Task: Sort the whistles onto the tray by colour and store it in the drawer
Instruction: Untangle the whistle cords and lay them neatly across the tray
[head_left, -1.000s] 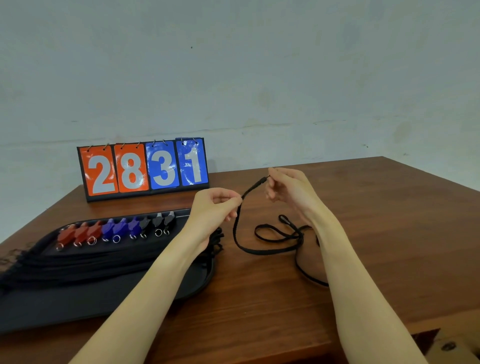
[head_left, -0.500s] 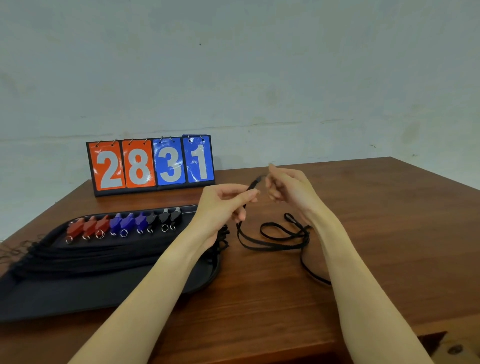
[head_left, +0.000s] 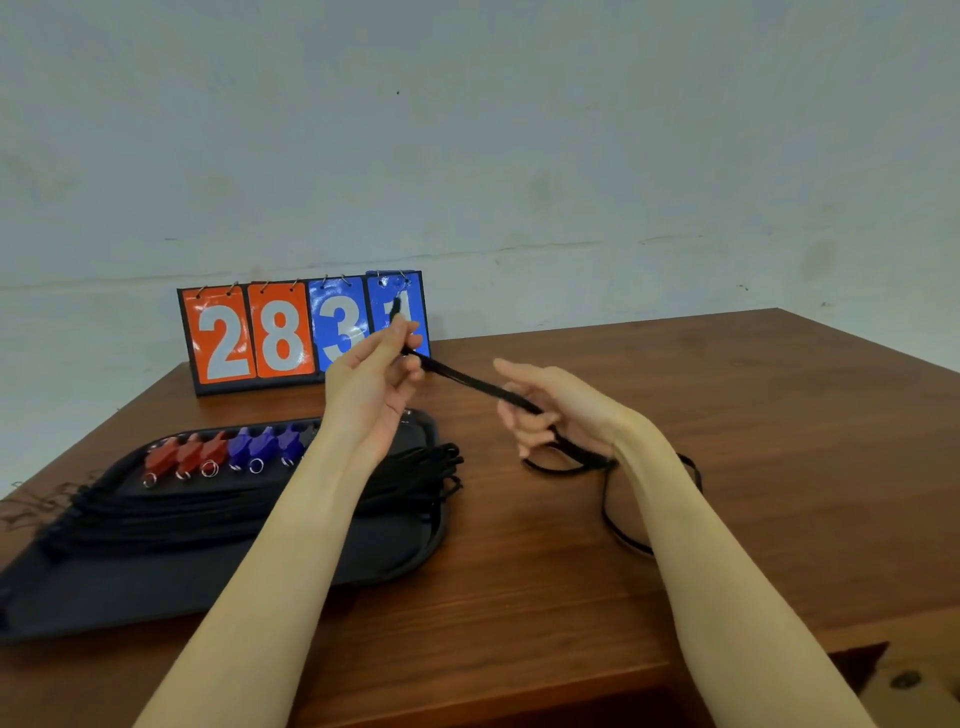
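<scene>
Two hands held one black cord (head_left: 470, 382). My left hand (head_left: 371, 384) pinched its far end; my right hand (head_left: 550, 410) curled round the middle. The cord ran left to right between them. The tray (head_left: 405, 551) with whistles (head_left: 223, 452) sat left, nearest my left hand.

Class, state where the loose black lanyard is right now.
Head view: the black lanyard stretches between the left hand and right hand, right of the tray.
</scene>
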